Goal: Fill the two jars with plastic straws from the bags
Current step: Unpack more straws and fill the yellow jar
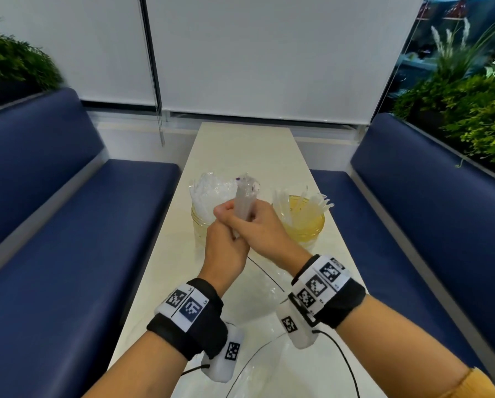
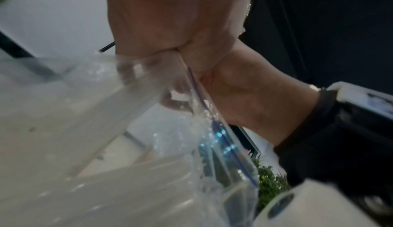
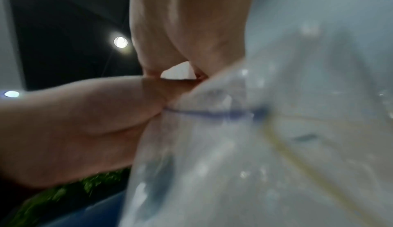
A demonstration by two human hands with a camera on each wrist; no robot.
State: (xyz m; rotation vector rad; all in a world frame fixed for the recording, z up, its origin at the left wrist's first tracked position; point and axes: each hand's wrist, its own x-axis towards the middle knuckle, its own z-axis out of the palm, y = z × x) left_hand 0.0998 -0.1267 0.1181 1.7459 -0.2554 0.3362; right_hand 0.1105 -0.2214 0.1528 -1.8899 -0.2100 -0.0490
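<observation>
Above the table's middle, both hands meet on one clear zip bag of white straws (image 1: 243, 203), which stands upright between them. My left hand (image 1: 225, 228) grips its lower part; my right hand (image 1: 259, 222) is curled round it from the right. In the left wrist view the bag (image 2: 204, 146) shows a blue zip line, with straws (image 2: 63, 129) inside it. In the right wrist view the bag (image 3: 234, 146) fills the right half, blurred. The left jar (image 1: 201, 225) and the yellowish right jar (image 1: 306, 225) stand just behind the hands, each with straws sticking out.
The narrow white table (image 1: 246, 150) runs away from me between two blue benches (image 1: 54, 225) (image 1: 412, 219). Loose clear plastic (image 1: 265, 285) lies on the table near my wrists, and thin black cables cross it. Plants stand behind both benches.
</observation>
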